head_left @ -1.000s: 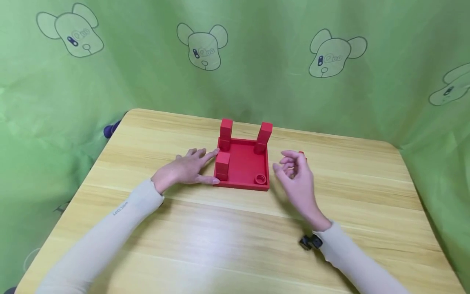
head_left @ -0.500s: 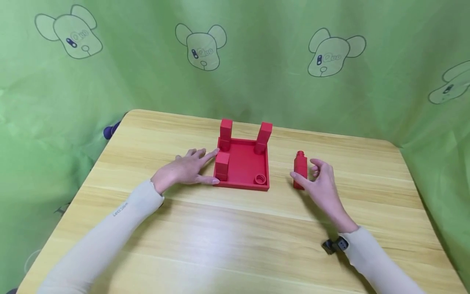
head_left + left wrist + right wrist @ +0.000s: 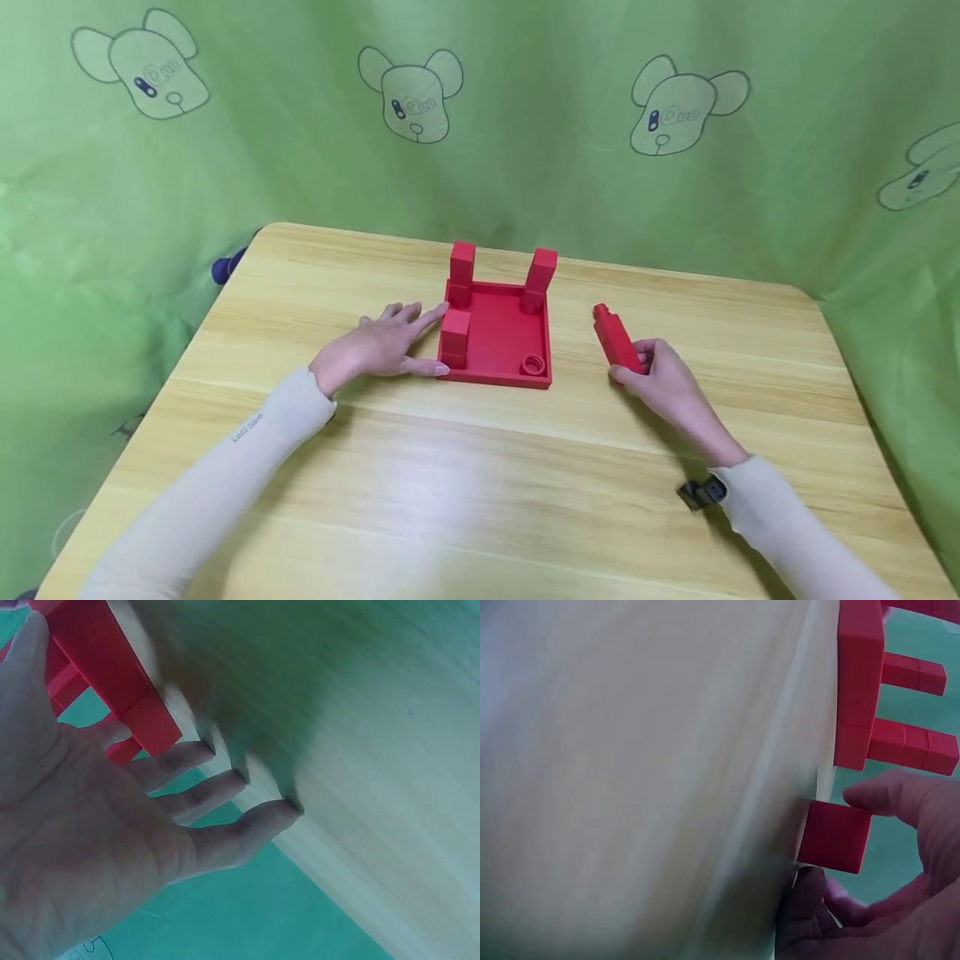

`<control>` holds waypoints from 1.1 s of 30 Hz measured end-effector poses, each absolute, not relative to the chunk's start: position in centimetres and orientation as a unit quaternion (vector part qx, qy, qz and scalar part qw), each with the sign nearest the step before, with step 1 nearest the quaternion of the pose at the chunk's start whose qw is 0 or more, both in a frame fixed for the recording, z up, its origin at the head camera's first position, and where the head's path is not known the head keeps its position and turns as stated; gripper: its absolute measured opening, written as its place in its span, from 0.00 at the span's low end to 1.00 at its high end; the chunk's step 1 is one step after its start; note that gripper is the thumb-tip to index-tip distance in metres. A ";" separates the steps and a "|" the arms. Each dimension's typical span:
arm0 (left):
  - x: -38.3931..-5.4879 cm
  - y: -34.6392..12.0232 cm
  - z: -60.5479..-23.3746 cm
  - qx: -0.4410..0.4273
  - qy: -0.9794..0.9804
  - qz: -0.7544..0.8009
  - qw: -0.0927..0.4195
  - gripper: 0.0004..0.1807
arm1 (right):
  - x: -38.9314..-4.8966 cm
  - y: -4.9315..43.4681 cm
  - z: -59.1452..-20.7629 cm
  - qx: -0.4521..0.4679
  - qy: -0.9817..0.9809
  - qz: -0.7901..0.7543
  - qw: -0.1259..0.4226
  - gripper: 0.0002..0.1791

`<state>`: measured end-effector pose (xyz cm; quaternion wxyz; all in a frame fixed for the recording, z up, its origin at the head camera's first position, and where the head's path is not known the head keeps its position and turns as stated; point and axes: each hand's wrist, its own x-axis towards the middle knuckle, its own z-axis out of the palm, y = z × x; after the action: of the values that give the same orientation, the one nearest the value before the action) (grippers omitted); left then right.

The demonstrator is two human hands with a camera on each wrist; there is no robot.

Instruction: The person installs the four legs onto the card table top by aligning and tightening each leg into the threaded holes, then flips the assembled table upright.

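A red square shallow tray (image 3: 491, 377) lies on the table with three red square-section legs (image 3: 455, 337) standing in its corners. Its near right corner holds a round threaded socket (image 3: 533, 366). My left hand (image 3: 378, 343), fingers spread, rests at the tray's left side, the thumb by the near corner; the left wrist view shows its palm and the tray's red side (image 3: 112, 664). Right of the tray, my right hand (image 3: 667, 383) pinches the lower end of another red leg (image 3: 617, 340), tilted with its threaded tip up and to the left. That leg's square end (image 3: 835, 836) sits between thumb and fingers.
The pale wooden table (image 3: 420, 492) extends around the tray, mostly in front of it. A green curtain (image 3: 525, 183) with printed animal heads hangs behind and at the sides. A dark blue object (image 3: 225, 267) shows past the table's left edge.
My right hand has moved right, away from beside the tray, and taken hold of the upright red leg, which now leans left. The left hand and tray have stayed in place.
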<state>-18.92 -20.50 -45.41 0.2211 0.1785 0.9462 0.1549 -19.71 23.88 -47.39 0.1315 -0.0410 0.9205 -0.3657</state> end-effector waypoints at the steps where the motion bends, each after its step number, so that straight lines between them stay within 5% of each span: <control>1: -18.9 -20.5 -45.5 0.178 0.946 0.155 0.222 0.60 | -19.7 24.0 -47.4 -0.045 0.923 -0.358 0.132 0.36; 10: -18.8 -20.7 -45.2 0.182 0.947 0.152 0.215 0.60 | -19.9 25.1 -47.4 -0.052 0.936 -0.330 0.114 0.26; 25: -18.7 -20.4 -45.2 0.181 0.947 0.153 0.218 0.60 | -18.5 25.6 -46.7 -0.024 0.897 -0.439 0.049 0.31; 33: -18.6 -20.4 -45.1 0.179 0.947 0.151 0.219 0.60 | -18.8 25.5 -46.1 -0.010 0.832 -0.555 0.013 0.17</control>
<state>-18.59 -20.38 -45.10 0.2193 0.1792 0.9471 0.1507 -18.75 25.53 -46.13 0.0129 -0.0105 0.8316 -0.5552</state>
